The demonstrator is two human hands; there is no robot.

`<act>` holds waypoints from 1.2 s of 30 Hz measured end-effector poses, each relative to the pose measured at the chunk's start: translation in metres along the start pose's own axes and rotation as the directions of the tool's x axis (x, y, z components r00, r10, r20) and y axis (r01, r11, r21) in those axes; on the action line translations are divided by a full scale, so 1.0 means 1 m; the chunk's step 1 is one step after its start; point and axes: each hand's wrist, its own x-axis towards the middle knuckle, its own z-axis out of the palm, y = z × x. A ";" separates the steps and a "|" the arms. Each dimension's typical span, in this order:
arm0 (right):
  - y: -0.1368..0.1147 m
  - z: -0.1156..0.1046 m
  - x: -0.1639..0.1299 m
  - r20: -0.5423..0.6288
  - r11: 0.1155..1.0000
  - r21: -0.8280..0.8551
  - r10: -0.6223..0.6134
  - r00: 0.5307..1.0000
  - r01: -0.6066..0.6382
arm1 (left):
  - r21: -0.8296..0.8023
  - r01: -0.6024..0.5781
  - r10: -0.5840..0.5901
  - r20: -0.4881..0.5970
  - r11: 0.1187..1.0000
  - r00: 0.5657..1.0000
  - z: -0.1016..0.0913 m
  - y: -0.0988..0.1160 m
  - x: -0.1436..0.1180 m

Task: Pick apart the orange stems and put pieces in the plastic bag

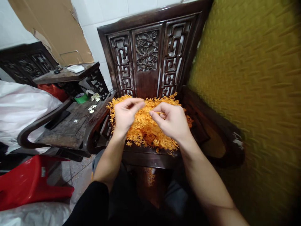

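A large heap of small orange, curly, branching pieces (150, 131) covers the seat of a dark carved wooden chair (147, 83). Above the heap, my left hand (128, 111) is closed, thumb and fingertips brought together and slightly blurred; whatever may be between them cannot be made out. My right hand (172, 119), also over the heap, pinches a thin orange piece (160, 113) between thumb and forefinger. The two hands face each other with a small gap between the fingertips.
Left of the chair is a dark wooden side table (68, 125) with a green tape roll (81, 98) and pale flower-shaped pieces (95, 97). A red plastic stool (30, 185) and white sacks (23, 110) lie farther left. A yellow textured surface (254, 78) rises on the right.
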 end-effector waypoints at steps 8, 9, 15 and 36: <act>0.010 -0.031 0.002 -0.180 0.984 0.180 0.033 0.983 0.000 | -0.237 0.165 -0.168 0.008 0.957 0.986 -0.055 -0.001 0.023; 0.011 -0.028 0.003 -0.157 0.981 0.193 0.011 0.988 0.019 | -0.254 0.204 -0.183 0.103 0.945 0.978 -0.049 0.004 0.018; 0.009 -0.010 0.005 -0.048 0.970 0.226 -0.086 0.995 0.095 | -0.270 0.416 -0.319 0.337 0.869 0.886 -0.018 0.027 -0.001; -0.001 0.014 -0.001 0.118 0.989 0.143 -0.053 0.992 0.036 | 0.175 -0.289 0.182 0.458 0.941 0.870 0.005 0.024 -0.021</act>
